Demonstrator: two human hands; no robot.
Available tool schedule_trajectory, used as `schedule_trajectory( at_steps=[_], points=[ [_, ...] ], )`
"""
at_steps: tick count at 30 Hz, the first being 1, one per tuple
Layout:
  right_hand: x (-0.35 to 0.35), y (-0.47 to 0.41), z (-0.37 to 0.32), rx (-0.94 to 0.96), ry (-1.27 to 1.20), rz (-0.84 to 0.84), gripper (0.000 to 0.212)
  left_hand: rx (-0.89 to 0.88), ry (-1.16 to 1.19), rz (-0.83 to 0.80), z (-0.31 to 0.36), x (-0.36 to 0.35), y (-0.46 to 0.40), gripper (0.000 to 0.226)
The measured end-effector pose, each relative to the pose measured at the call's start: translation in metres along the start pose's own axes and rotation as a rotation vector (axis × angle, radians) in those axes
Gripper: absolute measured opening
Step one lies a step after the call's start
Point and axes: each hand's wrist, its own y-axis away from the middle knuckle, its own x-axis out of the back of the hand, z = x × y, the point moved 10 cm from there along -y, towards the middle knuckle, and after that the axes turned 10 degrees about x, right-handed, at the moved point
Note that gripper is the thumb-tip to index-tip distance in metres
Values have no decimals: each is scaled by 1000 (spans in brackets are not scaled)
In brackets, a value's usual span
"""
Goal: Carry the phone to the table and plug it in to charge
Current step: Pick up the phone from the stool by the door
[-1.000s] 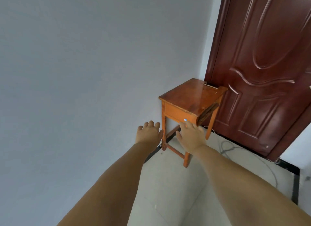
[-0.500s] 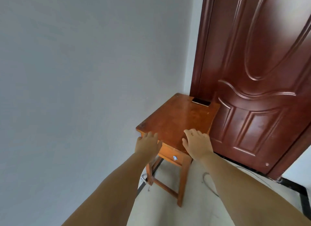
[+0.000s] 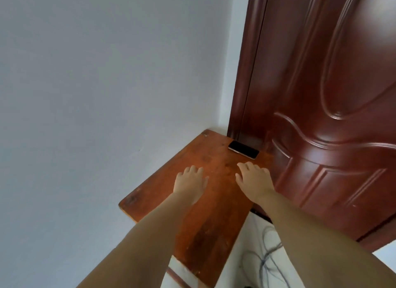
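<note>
A black phone [image 3: 243, 149] lies flat at the far right corner of a small orange-brown wooden table [image 3: 205, 230], close to the door. Both my hands hover palm down over the tabletop, empty, with fingers slightly apart. My right hand [image 3: 254, 178] is nearest the phone, a short way in front of it and not touching it. My left hand [image 3: 190, 181] is further left, over the middle of the table. A grey cable [image 3: 267, 257] lies coiled on the floor to the right of the table.
A dark red-brown panelled door [image 3: 321, 116] stands right behind and beside the table. A plain grey wall [image 3: 107, 94] runs along the table's left side. Pale floor tiles [image 3: 246, 272] show at the bottom right.
I have come closer to the table, which now fills the lower middle of the view. Both hands have moved forward over the tabletop toward the phone.
</note>
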Motion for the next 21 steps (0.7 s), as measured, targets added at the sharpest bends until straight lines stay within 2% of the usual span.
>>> schedule_trajectory(
  at_steps=[6, 10, 16, 21],
  points=[
    [-26, -91, 108, 108, 18, -64, 39, 118, 101, -35, 72, -26, -109, 44],
    [-50, -135, 163, 117, -16, -94, 38, 167, 118, -71, 104, -48, -164, 43],
    [-104, -190, 184, 175, -52, -168, 39, 282, 225, -137, 104, -97, -217, 42],
    [-149, -225, 185, 165, -116, -188, 48, 333, 175, -152, 86, -145, -240, 44]
  ],
)
